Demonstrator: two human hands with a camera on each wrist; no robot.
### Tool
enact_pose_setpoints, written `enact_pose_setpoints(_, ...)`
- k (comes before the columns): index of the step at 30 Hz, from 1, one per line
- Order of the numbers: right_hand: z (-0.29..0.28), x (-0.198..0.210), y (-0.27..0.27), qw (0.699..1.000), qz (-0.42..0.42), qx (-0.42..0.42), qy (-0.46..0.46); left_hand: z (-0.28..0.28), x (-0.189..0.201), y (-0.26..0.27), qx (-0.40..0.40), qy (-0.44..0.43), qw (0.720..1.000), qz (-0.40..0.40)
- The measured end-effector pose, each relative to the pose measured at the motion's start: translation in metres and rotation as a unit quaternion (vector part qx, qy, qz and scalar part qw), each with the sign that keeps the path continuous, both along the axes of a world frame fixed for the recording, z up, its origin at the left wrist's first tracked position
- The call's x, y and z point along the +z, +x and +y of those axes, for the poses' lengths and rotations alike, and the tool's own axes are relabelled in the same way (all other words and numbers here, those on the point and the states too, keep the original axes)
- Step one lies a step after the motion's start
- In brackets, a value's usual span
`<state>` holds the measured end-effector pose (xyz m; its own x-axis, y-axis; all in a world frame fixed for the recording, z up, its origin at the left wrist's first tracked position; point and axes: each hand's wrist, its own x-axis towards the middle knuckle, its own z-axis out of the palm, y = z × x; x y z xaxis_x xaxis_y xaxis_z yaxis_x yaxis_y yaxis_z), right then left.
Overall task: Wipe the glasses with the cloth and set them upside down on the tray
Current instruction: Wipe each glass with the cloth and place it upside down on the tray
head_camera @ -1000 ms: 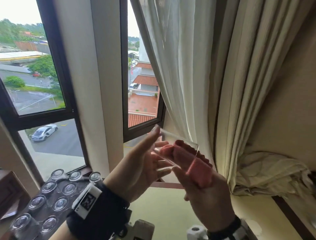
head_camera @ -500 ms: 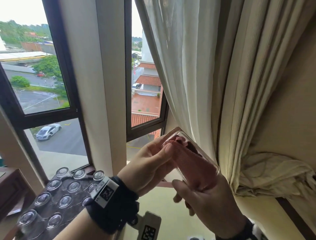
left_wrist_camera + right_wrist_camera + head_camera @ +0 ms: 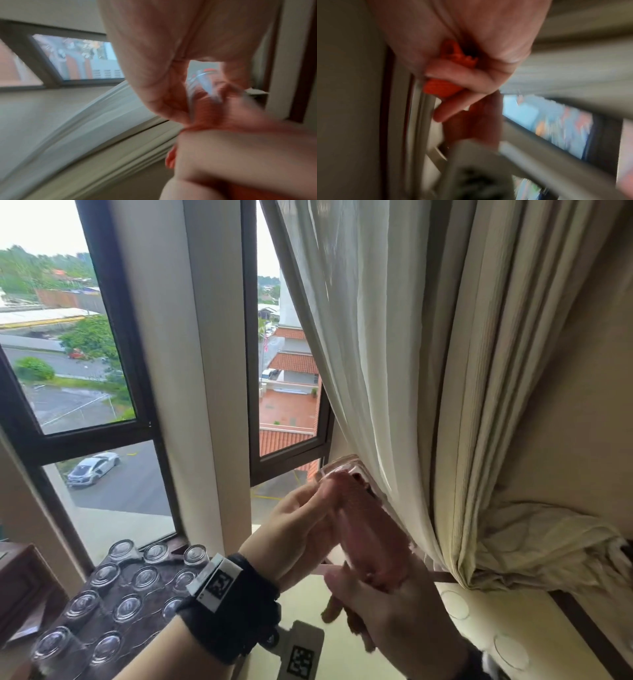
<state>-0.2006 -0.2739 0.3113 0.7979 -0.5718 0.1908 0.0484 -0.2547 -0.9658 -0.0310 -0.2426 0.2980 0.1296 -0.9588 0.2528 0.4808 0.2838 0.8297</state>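
A clear glass is held up in front of the curtain, base up and tilted left. A red cloth is stuffed inside it. My left hand grips the glass from the left with fingers curled round its wall. My right hand is below and holds the cloth's bunched end at the glass's mouth. The blurred left wrist view shows the glass between thumb and fingers, with the cloth under it. In the right wrist view my fingers clench the cloth. Several glasses stand upside down on a dark tray at lower left.
Cream curtains hang right behind the glass, bunched at the right. Windows fill the left and centre. Two faint round glass rims show on the cream ledge at right. A wooden box sits left of the tray.
The cloth has gone from partly outside the glass to deep inside it. The glass has turned more base-up, and my left fingers have gone from spread to wrapped round it.
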Motion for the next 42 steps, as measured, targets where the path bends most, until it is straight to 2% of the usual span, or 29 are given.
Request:
enact_pose_setpoints(2, 0.006, 0.004, -0.001, 0.997, -0.029, 0.042, 0.059, 0.003, -0.008, 0.0, -0.038, -0.035, 0.998, 0.041)
enact_pose_setpoints(4, -0.001, -0.007, 0.002, 0.998, -0.038, 0.016, 0.04, 0.001, -0.008, 0.002, 0.008, -0.017, 1.0, 0.017)
enact_pose_setpoints(5, -0.005, -0.012, 0.004, 0.999, -0.017, -0.022, -0.022, 0.0, -0.003, 0.001, 0.05, 0.007, 0.999, -0.013)
enact_pose_setpoints(7, -0.016, -0.026, 0.01, 0.975, 0.029, -0.109, -0.192, -0.001, 0.009, -0.002, 0.128, 0.06, 0.985, -0.096)
enact_pose_setpoints(8, -0.017, -0.025, 0.013, 0.965, 0.082, -0.121, -0.217, -0.002, 0.014, -0.004, 0.16, 0.079, 0.974, -0.137)
enact_pose_setpoints(9, -0.017, -0.029, 0.013, 0.951, 0.097, -0.146, -0.254, -0.002, 0.017, -0.006, 0.18, 0.089, 0.966, -0.165)
enact_pose_setpoints(10, -0.012, -0.029, 0.013, 0.954, 0.089, -0.147, -0.246, -0.001, 0.018, -0.006, 0.189, 0.09, 0.962, -0.175)
enact_pose_setpoints(12, -0.005, -0.019, 0.009, 0.984, 0.0, -0.108, -0.142, 0.004, 0.015, -0.006, 0.145, 0.049, 0.981, -0.119)
enact_pose_setpoints(13, 0.0, -0.012, 0.007, 0.998, -0.05, -0.03, -0.023, 0.008, 0.013, -0.005, 0.099, 0.014, 0.993, -0.066)
enact_pose_setpoints(14, 0.006, -0.001, 0.006, 0.989, -0.094, 0.068, 0.09, 0.012, 0.01, -0.003, 0.054, -0.02, 0.998, -0.014)
enact_pose_setpoints(15, 0.013, 0.008, 0.005, 0.96, -0.139, 0.163, 0.184, 0.014, 0.007, -0.002, 0.019, -0.044, 0.998, 0.026)
enact_pose_setpoints(16, 0.014, 0.011, 0.006, 0.914, -0.194, 0.243, 0.262, 0.015, 0.005, -0.001, -0.007, -0.059, 0.997, 0.052)
enact_pose_setpoints(17, 0.012, 0.009, 0.007, 0.87, -0.237, 0.287, 0.323, 0.014, 0.004, 0.0, -0.015, -0.06, 0.996, 0.062)
enact_pose_setpoints(18, 0.01, 0.007, 0.01, 0.851, -0.254, 0.291, 0.357, 0.013, 0.003, 0.0, -0.01, -0.053, 0.997, 0.06)
enact_pose_setpoints(19, 0.008, 0.008, 0.013, 0.858, -0.246, 0.258, 0.37, 0.01, 0.002, -0.001, 0.003, -0.039, 0.998, 0.05)
enact_pose_setpoints(21, -0.002, 0.001, 0.016, 0.893, -0.217, 0.128, 0.372, 0.006, -0.003, -0.002, 0.034, 0.002, 0.999, 0.034)
enact_pose_setpoints(24, -0.019, -0.015, 0.023, 0.926, -0.173, -0.057, 0.332, 0.004, -0.014, 0.002, 0.089, 0.082, 0.993, 0.002)
enact_pose_setpoints(26, -0.029, -0.025, 0.023, 0.937, -0.168, -0.134, 0.277, 0.004, -0.017, 0.005, 0.099, 0.124, 0.986, -0.041)
enact_pose_setpoints(28, -0.031, -0.028, 0.018, 0.956, -0.136, -0.19, 0.177, 0.005, -0.012, 0.007, 0.12, 0.164, 0.977, -0.069)
enact_pose_setpoints(30, -0.031, -0.031, 0.011, 0.97, -0.071, -0.23, 0.025, 0.007, -0.004, 0.006, 0.117, 0.187, 0.972, -0.086)
enact_pose_setpoints(32, -0.032, -0.036, 0.008, 0.958, -0.063, -0.234, -0.152, 0.007, 0.006, 0.0, 0.097, 0.191, 0.974, -0.071)
enact_pose_setpoints(34, -0.032, -0.044, 0.007, 0.921, -0.055, -0.217, -0.318, 0.008, 0.016, -0.005, 0.094, 0.176, 0.978, -0.064)
enact_pose_setpoints(35, -0.031, -0.05, 0.008, 0.906, -0.039, -0.199, -0.371, 0.009, 0.02, -0.007, 0.103, 0.164, 0.978, -0.075)
enact_pose_setpoints(37, -0.028, -0.054, 0.01, 0.895, -0.004, -0.177, -0.41, 0.009, 0.026, -0.011, 0.114, 0.14, 0.978, -0.107)
enact_pose_setpoints(40, -0.024, -0.055, 0.009, 0.905, 0.001, -0.172, -0.39, 0.007, 0.021, -0.014, 0.112, 0.106, 0.98, -0.128)
enact_pose_setpoints(41, -0.023, -0.052, 0.007, 0.925, -0.017, -0.162, -0.343, 0.006, 0.018, -0.014, 0.097, 0.093, 0.983, -0.125)
enact_pose_setpoints(42, -0.022, -0.047, 0.004, 0.955, -0.034, -0.148, -0.254, 0.005, 0.015, -0.012, 0.072, 0.072, 0.988, -0.117)
